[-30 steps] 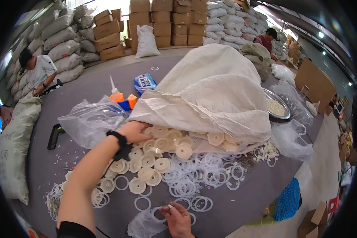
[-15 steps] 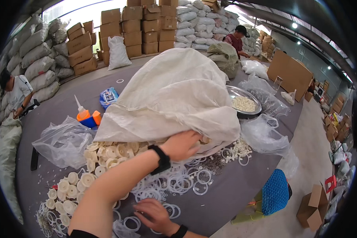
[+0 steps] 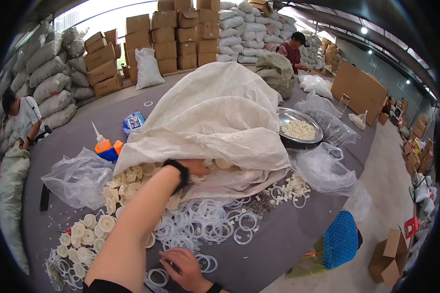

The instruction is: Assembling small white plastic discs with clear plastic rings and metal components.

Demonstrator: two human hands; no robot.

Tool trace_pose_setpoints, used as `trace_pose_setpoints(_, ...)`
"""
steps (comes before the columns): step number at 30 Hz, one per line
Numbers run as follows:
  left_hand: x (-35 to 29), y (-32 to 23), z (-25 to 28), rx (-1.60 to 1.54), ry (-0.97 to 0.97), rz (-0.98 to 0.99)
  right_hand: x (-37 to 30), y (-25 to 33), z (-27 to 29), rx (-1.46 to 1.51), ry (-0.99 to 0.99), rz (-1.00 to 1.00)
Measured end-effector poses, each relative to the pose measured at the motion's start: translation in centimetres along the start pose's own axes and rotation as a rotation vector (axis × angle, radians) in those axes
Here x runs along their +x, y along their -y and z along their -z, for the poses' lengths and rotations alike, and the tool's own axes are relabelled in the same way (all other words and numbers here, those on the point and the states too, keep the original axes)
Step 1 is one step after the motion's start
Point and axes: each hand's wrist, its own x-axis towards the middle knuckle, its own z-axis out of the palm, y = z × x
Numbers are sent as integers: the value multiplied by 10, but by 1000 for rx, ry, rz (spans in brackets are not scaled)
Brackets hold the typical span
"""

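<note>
A large white woven sack (image 3: 220,107) lies on the table with its mouth toward me. My left hand (image 3: 196,167) is inside that mouth among cream plastic round parts (image 3: 223,163); its fingers are hidden. Near the table's front edge, my right hand (image 3: 187,268) rests with thumb and fingers apart and nothing visible in them. Beside it lie translucent plastic rings (image 3: 208,263), with a bigger heap of clear rings (image 3: 195,224) beyond. More cream wheel-like parts (image 3: 105,223) are piled left of my left forearm.
A steel bowl (image 3: 318,132) of small cream pieces stands right of the sack. Clear plastic bags (image 3: 80,176) lie on both sides. An orange-and-blue bottle (image 3: 105,146) and a blue packet (image 3: 133,122) sit left. A blue-covered stool (image 3: 341,239) stands right. Two people work farther off.
My left hand has moved left and deeper into the sack's mouth, whose front edge has shifted. My right hand has moved slightly, its fingers still apart.
</note>
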Motion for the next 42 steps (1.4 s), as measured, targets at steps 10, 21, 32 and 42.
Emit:
trace_pose_setpoints(10, -93, 3, 76, -26, 69, 164, -1, 5, 1, -12, 3, -50)
trace_pose_setpoints(21, 29, -79, 1, -3, -245, -353, 2, 10, -4, 1, 23, -140)
trace_pose_setpoints(32, 26, -21, 32, -54, -191, -221, 6, 7, -2, -42, 15, -211)
trace_pose_setpoints(42, -72, 25, 69, 21, -51, -151, 0, 6, -5, -20, -58, -131)
